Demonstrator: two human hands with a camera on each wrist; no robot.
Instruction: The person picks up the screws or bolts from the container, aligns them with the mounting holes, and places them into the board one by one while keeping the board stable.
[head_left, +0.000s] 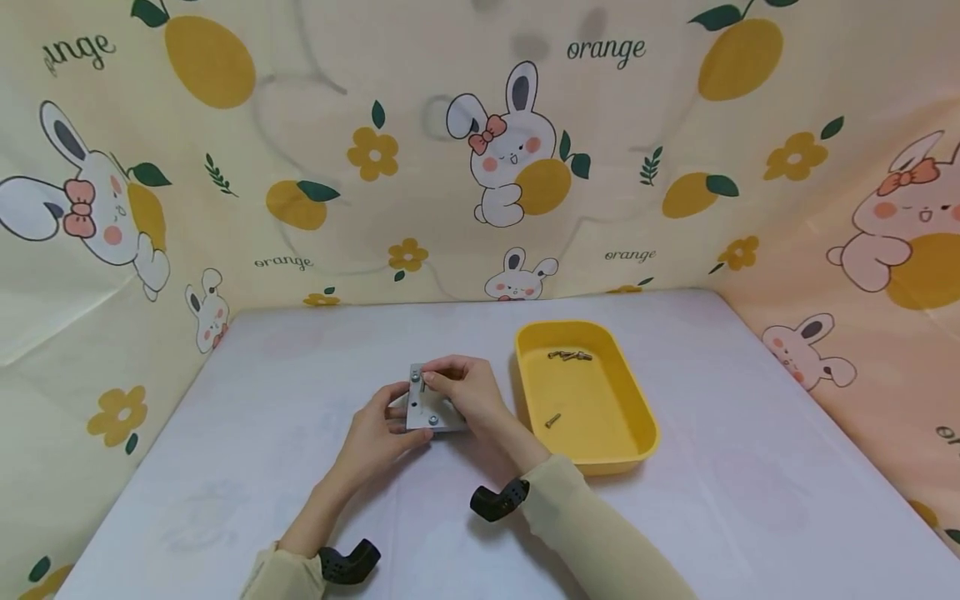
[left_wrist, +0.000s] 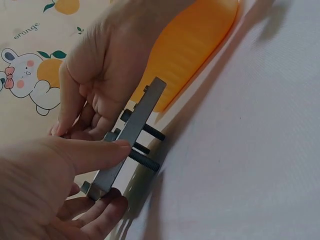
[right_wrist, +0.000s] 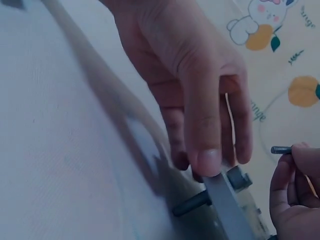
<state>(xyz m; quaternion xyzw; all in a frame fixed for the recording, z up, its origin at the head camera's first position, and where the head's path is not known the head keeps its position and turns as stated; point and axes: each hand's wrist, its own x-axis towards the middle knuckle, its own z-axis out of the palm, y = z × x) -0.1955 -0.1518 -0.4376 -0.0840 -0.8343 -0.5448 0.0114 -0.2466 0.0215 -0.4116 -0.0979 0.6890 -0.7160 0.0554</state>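
Observation:
A small grey metal plate (head_left: 433,410) with holes is held just above the table between both hands. My left hand (head_left: 393,419) grips its left edge, thumb (left_wrist: 102,151) on the front and fingers behind. My right hand (head_left: 441,380) pinches the plate's top edge, with the thumb (right_wrist: 207,160) pressed on it. In the left wrist view the plate (left_wrist: 131,134) shows edge-on, and black threaded screw shafts (left_wrist: 148,162) stick out through it. One shaft (right_wrist: 191,204) also shows in the right wrist view.
A yellow tray (head_left: 637,421) stands right of the hands, holding a few loose screws (head_left: 570,356) and a single one (head_left: 552,420). Printed cloth walls close off the back and both sides of the white table (head_left: 262,375).

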